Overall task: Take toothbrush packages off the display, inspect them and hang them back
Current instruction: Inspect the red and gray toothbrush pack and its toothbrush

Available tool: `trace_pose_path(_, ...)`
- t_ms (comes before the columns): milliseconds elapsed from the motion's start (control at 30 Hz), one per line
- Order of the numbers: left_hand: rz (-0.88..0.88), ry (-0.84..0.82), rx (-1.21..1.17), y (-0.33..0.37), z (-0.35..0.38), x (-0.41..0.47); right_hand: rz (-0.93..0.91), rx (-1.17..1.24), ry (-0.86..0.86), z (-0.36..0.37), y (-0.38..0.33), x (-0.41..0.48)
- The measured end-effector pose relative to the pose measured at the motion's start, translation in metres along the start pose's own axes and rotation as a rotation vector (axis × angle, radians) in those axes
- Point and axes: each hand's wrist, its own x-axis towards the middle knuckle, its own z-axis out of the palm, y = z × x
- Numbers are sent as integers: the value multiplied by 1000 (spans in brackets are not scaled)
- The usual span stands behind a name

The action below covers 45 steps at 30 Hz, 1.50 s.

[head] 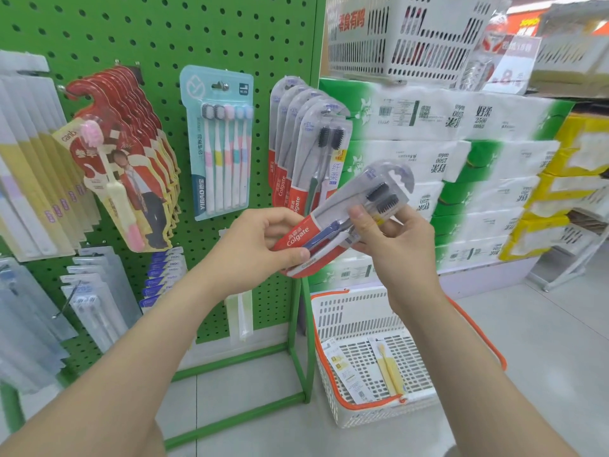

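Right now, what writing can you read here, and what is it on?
"Colgate": held pack, red end.
"Colgate": hanging packs.
"YIBAO": five-brush pack.
"canb", cut off: pink-brush card.
"好柔 2500": tissue packs.
Fine print and barcodes: too small to read.

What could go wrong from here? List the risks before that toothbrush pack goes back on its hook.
1. The toothbrush pack lies tilted in the air between the left hand and the right hand; it could slip and drop towards the basket on the floor.
2. The hook already carries a row of similar packs, so pushing this one on may knock the front pack loose.
3. The hang slot is small, so it could miss the hook.
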Motion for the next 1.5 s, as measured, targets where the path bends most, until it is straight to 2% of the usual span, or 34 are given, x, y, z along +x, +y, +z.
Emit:
trace_pose_path(167, -76, -43, -68, 1, -4, -2, -4, -59, -112, -6, 0, 2)
trace_pose_path(467, -127, -45, -108, 7, 2, -2, -10, -81, -111, -6, 5, 3)
trace_pose_path(567, -96, -26, -75, 6, 1, -2, -47, -121, -141, -4, 5, 2)
trace_pose_path(700, -3, 7, -70, 15, 4, -4, -86, -166, -267, -1, 4, -2)
trace_pose_path(833, 37, 133, -203, 28, 5, -5, -88, -170, -306, 6, 1, -2)
trace_pose_path(967, 117, 331, -202, 33, 2, -3, -183, -216, -129, 19, 4, 1)
trace_pose_path(1200, 170, 881, 66, 26, -16, 19, -167, -214, 185, 37, 7, 20)
trace_pose_path(1333, 172, 937, 250, 35, -17, 26, -126, -186, 212, 46, 6, 34)
trace_pose_path(1500, 184, 898, 388, 36, -22, 45, -10, -120, 83, 56, 10, 55)
